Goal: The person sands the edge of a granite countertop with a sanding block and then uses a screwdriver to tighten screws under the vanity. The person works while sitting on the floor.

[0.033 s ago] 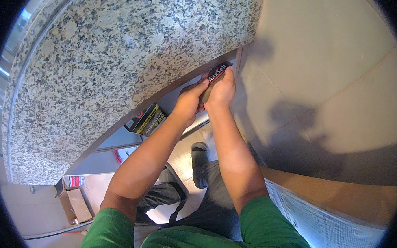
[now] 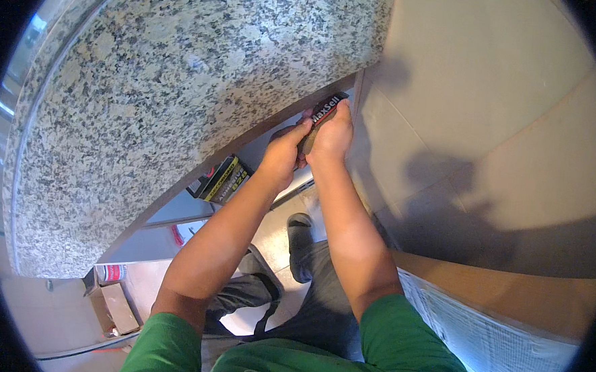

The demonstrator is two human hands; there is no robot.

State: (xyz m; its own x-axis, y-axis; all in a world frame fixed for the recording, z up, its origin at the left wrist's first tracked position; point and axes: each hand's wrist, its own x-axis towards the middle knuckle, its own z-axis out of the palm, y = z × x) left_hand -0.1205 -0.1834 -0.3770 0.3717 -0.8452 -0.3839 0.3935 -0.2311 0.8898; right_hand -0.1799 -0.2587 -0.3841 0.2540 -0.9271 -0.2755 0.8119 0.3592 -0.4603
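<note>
Hands: 2, both closed round 1 dark cartridge-shaped sealant tube w/ red-white label (image 2: 322,117); left hand (image 2: 283,153) grips lower end, right hand (image 2: 332,135) the upper.
Tube: held at corner under speckled grey granite countertop (image 2: 182,79), by beige tiled wall (image 2: 491,95).
Boxes: 1 black-yellow box (image 2: 223,179) below counter.
Floor: newspaper sheet (image 2: 506,338) at right.

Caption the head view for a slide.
Both hands grip a dark tube under the speckled granite countertop edge.

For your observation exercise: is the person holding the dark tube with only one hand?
No, both the left hand and right hand grip the dark tube.
</note>
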